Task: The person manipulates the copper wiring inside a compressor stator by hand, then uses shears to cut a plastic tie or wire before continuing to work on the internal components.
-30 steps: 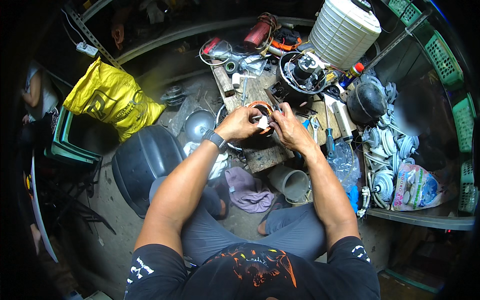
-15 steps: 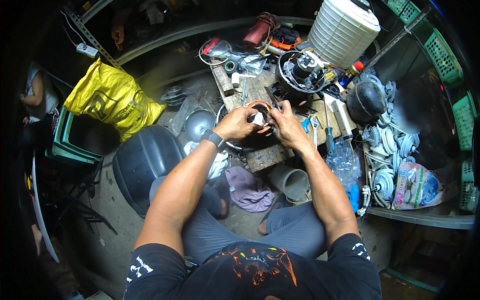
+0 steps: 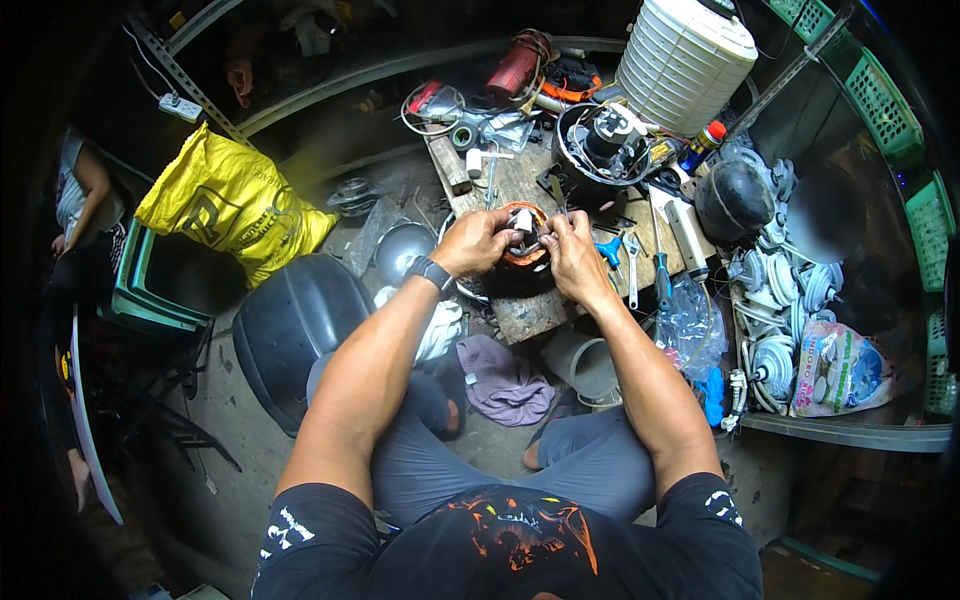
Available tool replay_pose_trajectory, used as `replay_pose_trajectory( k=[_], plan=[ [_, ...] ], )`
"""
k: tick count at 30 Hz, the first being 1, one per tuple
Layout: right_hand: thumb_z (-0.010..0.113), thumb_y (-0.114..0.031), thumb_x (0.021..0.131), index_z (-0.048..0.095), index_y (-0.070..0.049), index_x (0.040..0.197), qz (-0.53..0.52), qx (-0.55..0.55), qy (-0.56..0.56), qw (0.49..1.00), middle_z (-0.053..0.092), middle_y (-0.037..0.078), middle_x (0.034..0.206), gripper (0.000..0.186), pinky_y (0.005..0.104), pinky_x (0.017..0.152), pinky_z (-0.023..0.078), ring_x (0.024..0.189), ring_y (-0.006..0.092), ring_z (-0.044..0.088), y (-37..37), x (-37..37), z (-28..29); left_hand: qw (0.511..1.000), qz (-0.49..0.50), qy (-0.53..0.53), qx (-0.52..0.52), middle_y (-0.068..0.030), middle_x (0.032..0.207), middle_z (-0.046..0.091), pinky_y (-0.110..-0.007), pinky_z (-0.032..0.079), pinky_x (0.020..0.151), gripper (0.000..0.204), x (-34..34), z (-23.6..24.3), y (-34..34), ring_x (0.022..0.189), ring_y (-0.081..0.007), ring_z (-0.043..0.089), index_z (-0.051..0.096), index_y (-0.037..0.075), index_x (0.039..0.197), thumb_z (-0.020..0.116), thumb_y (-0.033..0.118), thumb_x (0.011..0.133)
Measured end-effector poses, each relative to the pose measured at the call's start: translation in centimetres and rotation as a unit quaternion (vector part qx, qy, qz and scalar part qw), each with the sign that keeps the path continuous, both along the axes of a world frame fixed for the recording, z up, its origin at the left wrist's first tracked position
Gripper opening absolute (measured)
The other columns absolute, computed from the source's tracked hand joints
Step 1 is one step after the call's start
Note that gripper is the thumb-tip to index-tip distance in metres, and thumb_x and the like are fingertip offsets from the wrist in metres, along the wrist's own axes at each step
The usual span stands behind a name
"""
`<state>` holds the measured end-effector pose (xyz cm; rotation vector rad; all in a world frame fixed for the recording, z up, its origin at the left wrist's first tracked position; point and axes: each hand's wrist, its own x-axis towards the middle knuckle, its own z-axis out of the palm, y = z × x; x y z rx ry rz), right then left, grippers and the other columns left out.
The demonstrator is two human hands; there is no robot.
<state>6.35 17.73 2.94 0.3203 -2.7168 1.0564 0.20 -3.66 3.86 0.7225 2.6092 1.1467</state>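
On the wooden bench point(image 3: 515, 170) sits a round motor stator point(image 3: 524, 262) with orange copper windings along its rim. A small white piece point(image 3: 523, 219), perhaps paper, stands up at its opening. My left hand point(image 3: 474, 244), a dark watch on its wrist, is closed on the stator's left rim, with fingertips beside the white piece. My right hand point(image 3: 574, 262) pinches at the right rim. A thin dark strip point(image 3: 558, 190) shows just above its fingers, and I cannot tell whether they hold it. The fingers partly hide the stator.
Right of my right hand lie a blue-handled tool point(image 3: 609, 251), a wrench point(image 3: 632, 270) and a screwdriver point(image 3: 661, 280). Behind stands an open black motor housing point(image 3: 604, 150). A grey bucket point(image 3: 592, 370) is below the bench. A person point(image 3: 85, 190) is at far left.
The white piece now stands more upright and shows more plainly between my hands. My right fingers have come down closer to the rim. The view has shifted slightly.
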Motion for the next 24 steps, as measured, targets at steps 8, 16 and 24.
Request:
replay_pose_trajectory(
  k=[8,16,24],
  plan=[
    [0.06,-0.013,0.101,0.058,-0.002,0.113,-0.043,-0.048,-0.01,0.998,0.062,0.023,0.106,0.016,0.0496,0.088,0.051,0.1,0.0426,0.063,0.3,-0.4,-0.9,0.998,0.047,-0.034,0.016,-0.0136,0.088,0.074,-0.039,0.055,0.075,0.027,0.7,0.8,1.0,0.083,-0.0263,0.072,0.072,0.007,0.117,0.073,0.021,0.095],
    [0.068,-0.019,0.096,0.053,-0.003,0.136,-0.072,-0.084,-0.15,0.982,0.064,0.02,0.128,0.045,0.0438,0.102,0.05,0.12,0.0362,0.063,1.0,3.5,0.6,0.994,-0.091,0.05,-0.027,-0.0222,0.153,0.042,-0.047,0.041,0.116,0.117,-1.2,1.5,-4.0,0.138,-0.0389,0.046,0.034,0.005,0.156,0.096,0.042,0.065],
    [0.08,-0.023,0.087,0.041,0.0,0.149,-0.051,-0.079,-0.155,0.983,0.051,0.027,0.148,0.077,0.0456,0.118,0.037,0.142,0.0407,0.047,0.6,3.0,-0.7,0.996,-0.077,0.038,0.021,-0.0291,0.156,0.037,-0.045,0.03,0.125,0.141,-0.2,-2.0,-1.4,0.149,-0.043,0.035,0.021,-0.005,0.159,0.098,0.053,0.056]
  ],
)
